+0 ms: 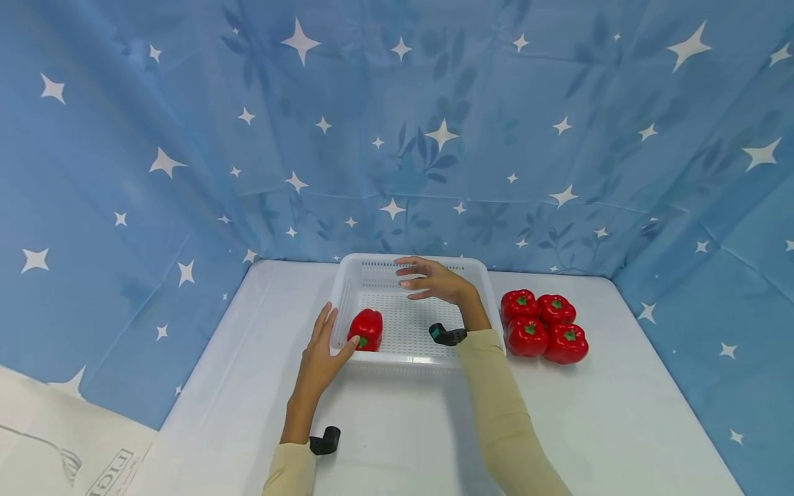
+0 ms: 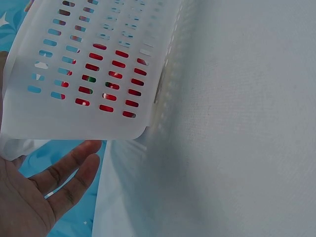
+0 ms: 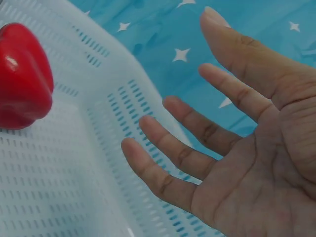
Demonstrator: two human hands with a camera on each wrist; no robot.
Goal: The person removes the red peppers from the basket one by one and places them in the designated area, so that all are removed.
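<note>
A white perforated plastic basket point(image 1: 409, 358) stands at the far side of the table with one red bell pepper point(image 1: 366, 326) inside, at its left front corner. My left hand point(image 1: 320, 358) is at that corner. Its fingers extend along the outside, and the thumb reaches over the rim near the pepper. In the left wrist view, red shows through the slots of the basket's wall point(image 2: 74, 121), beside straight fingers point(image 2: 74, 192). My right hand point(image 1: 434, 281) hovers over the basket, fingers spread and loosely bent. The right wrist view shows its palm point(image 3: 247, 173) holding nothing.
Several red bell peppers point(image 1: 527, 337) with green stems sit grouped on the white table point(image 1: 397, 427), right of the basket. A blue curtain point(image 1: 397, 172) with white stars hangs behind the table and along both sides. Each wrist wears a small black camera point(image 1: 325, 441).
</note>
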